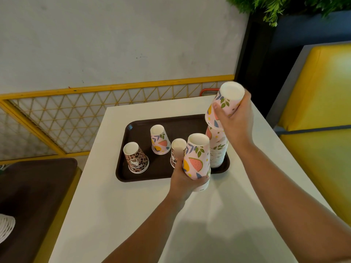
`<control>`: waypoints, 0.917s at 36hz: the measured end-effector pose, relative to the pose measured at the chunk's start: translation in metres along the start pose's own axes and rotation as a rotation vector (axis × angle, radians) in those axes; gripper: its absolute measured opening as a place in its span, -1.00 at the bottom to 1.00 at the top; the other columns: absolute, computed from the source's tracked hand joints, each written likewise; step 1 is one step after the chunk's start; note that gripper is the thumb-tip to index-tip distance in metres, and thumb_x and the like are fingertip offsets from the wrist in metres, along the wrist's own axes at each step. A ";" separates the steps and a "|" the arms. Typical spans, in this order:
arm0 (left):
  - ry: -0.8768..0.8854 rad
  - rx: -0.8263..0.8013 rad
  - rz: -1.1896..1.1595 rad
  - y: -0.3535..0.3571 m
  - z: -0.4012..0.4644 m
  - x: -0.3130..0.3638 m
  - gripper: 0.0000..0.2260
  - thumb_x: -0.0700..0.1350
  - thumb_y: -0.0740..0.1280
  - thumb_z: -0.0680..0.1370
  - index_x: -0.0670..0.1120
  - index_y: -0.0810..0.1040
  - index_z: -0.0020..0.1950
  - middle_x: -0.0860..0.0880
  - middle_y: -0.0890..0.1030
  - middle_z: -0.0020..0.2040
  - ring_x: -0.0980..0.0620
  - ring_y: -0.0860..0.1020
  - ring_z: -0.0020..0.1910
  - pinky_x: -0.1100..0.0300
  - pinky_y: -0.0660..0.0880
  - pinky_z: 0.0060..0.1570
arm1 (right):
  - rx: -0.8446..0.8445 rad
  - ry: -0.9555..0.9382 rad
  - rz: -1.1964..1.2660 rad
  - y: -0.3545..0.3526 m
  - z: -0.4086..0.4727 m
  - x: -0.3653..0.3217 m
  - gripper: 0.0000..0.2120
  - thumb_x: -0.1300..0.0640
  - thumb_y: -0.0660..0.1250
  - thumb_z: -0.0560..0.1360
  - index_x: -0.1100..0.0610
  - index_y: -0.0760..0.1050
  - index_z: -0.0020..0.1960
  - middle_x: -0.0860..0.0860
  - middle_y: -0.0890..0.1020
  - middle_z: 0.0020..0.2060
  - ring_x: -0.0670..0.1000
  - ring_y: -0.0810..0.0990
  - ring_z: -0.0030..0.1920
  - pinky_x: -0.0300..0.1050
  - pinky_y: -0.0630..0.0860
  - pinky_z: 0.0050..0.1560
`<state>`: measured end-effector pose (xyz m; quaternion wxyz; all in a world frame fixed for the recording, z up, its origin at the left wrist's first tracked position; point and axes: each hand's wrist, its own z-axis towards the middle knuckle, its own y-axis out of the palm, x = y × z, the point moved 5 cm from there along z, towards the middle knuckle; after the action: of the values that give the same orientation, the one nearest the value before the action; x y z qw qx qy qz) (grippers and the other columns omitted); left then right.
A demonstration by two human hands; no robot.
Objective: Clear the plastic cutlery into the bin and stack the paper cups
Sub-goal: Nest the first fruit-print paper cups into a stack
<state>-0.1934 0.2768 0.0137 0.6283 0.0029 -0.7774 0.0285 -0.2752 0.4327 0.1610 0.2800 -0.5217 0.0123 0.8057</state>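
I look down on a smooth white worktop (pixel 199 215) carrying a dark brown plastic tray (pixel 163 122) with rounded corners. Every paper cup here stands upside down, white base up.

My left grip (pixel 185 179) is curled round a short stack (pixel 197 160) of pink cups printed with watermelon slices and leaves, held at the tray's near edge. My right grip (pixel 234 120) is wrapped round one cup (pixel 226 103) of the same fruit print, raised just above a tall stack (pixel 218 150) at the tray's right end; that stack's rolled rims form a ribbed white column.

Three cups stand apart on the tray. A leopard cup (pixel 135 158) at the left has brown spots and a small cartoon cat face with lettering too small to read. A fruit cup (pixel 160 139) stands near the middle. A third cup (pixel 177 150) is half hidden behind my left stack, its print unclear.

No cutlery or bin shows. A yellow wire lattice (pixel 76 114) lines the grey wall, and a glossy yellow padded seat (pixel 322 103) sits at right.
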 end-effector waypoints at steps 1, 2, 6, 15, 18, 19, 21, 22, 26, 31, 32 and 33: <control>0.002 0.001 0.002 0.000 0.000 0.000 -0.36 -0.26 0.61 0.21 0.15 0.41 0.12 0.12 0.57 0.06 0.15 0.54 0.07 0.31 0.51 -0.04 | -0.015 0.008 -0.020 0.002 -0.002 0.005 -0.39 0.05 0.44 0.40 0.12 0.26 0.34 0.01 0.49 0.19 -0.16 0.43 0.10 -0.58 0.34 -0.13; 0.003 -0.002 0.001 0.000 0.000 0.000 -0.38 -0.29 0.60 0.24 0.16 0.40 0.11 0.12 0.56 0.06 0.16 0.53 0.07 0.32 0.51 -0.05 | -0.030 0.018 -0.043 0.003 -0.004 0.010 -0.39 0.05 0.45 0.39 0.12 0.26 0.34 0.02 0.49 0.20 -0.15 0.43 0.11 -0.56 0.34 -0.14; 0.008 -0.007 -0.021 0.001 -0.001 0.001 -0.39 -0.31 0.58 0.26 0.16 0.41 0.11 0.11 0.57 0.08 0.12 0.54 0.09 0.30 0.52 -0.03 | -0.053 0.012 -0.131 0.003 -0.015 0.017 -0.37 0.02 0.45 0.39 0.10 0.26 0.36 0.03 0.41 0.26 -0.15 0.36 0.14 -0.59 0.31 -0.08; 0.069 0.036 -0.037 0.003 -0.006 0.012 -0.32 0.00 0.57 0.04 0.17 0.44 0.11 0.14 0.60 0.03 0.21 0.57 0.01 0.39 0.53 -0.11 | -0.159 -0.121 0.082 -0.001 -0.062 -0.013 -0.42 -0.01 0.37 0.41 0.18 0.29 0.33 -0.03 0.39 0.22 -0.15 0.40 0.22 -0.58 0.32 0.07; 0.086 0.036 -0.021 0.003 -0.008 0.016 -0.29 -0.04 0.60 0.07 0.12 0.44 0.17 0.09 0.60 0.06 0.18 0.57 0.04 0.35 0.54 -0.07 | -0.314 -0.034 0.080 0.011 -0.078 -0.006 -0.32 -0.09 0.43 0.35 0.08 0.25 0.36 -0.07 0.43 0.23 -0.13 0.45 0.22 -0.36 0.41 0.16; 0.097 0.033 -0.006 0.003 -0.009 0.017 -0.28 -0.11 0.63 0.13 0.10 0.42 0.21 0.06 0.59 0.09 0.15 0.56 0.07 0.32 0.54 -0.03 | -0.369 -0.001 0.051 0.016 -0.082 -0.003 -0.30 -0.06 0.46 0.35 0.04 0.22 0.37 -0.07 0.44 0.23 -0.11 0.46 0.21 -0.29 0.44 0.14; 0.119 0.032 0.021 0.003 -0.010 0.019 -0.30 -0.24 0.61 0.24 0.09 0.38 0.26 0.05 0.57 0.15 0.10 0.53 0.14 0.27 0.53 0.05 | -0.465 0.039 -0.024 0.022 -0.089 0.002 -0.28 -0.03 0.47 0.35 -0.02 0.18 0.39 -0.08 0.43 0.23 -0.11 0.46 0.15 -0.34 0.44 0.05; 0.125 0.037 0.026 0.002 -0.010 0.019 -0.32 -0.25 0.59 0.27 0.10 0.37 0.27 0.06 0.56 0.17 0.10 0.53 0.15 0.25 0.53 0.08 | -0.496 0.049 -0.041 0.024 -0.093 0.004 -0.29 -0.03 0.47 0.35 -0.03 0.18 0.38 -0.09 0.44 0.21 -0.12 0.47 0.14 -0.40 0.42 0.02; 0.127 0.029 0.027 -0.001 -0.011 0.020 -0.31 -0.25 0.59 0.28 0.09 0.37 0.28 0.11 0.56 0.16 0.14 0.54 0.15 0.26 0.54 0.07 | -0.496 0.097 -0.092 0.024 -0.095 0.007 -0.33 -0.03 0.44 0.37 0.03 0.20 0.36 -0.02 0.49 0.20 -0.02 0.50 0.17 -0.14 0.49 0.13; 0.151 -0.008 0.062 0.000 -0.009 0.021 -0.11 0.00 0.60 0.08 0.00 0.35 0.36 0.09 0.55 0.21 0.18 0.54 0.17 0.21 0.54 0.12 | -0.447 0.096 -0.098 0.022 -0.090 0.003 -0.40 -0.03 0.45 0.36 0.05 0.29 0.30 -0.02 0.53 0.15 -0.01 0.54 0.13 -0.06 0.55 0.11; 0.154 -0.003 0.065 0.000 -0.009 0.021 -0.09 0.04 0.58 0.05 -0.01 0.35 0.36 0.07 0.55 0.22 0.17 0.54 0.18 0.21 0.54 0.13 | -0.441 0.095 -0.090 0.022 -0.089 0.003 -0.41 -0.03 0.46 0.35 0.05 0.31 0.29 -0.03 0.54 0.14 -0.01 0.54 0.12 -0.08 0.55 0.09; 0.155 0.003 0.070 0.000 -0.009 0.021 -0.09 0.06 0.57 0.04 -0.01 0.35 0.36 0.06 0.56 0.21 0.16 0.54 0.17 0.22 0.54 0.12 | -0.436 0.092 -0.084 0.021 -0.088 0.003 -0.42 -0.03 0.46 0.35 0.06 0.31 0.28 -0.03 0.55 0.13 -0.02 0.55 0.11 -0.10 0.54 0.07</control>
<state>-0.1891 0.2776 0.0362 0.6853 -0.0256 -0.7260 0.0521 -0.2128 0.3888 0.1125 0.1930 -0.6063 -0.1713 0.7522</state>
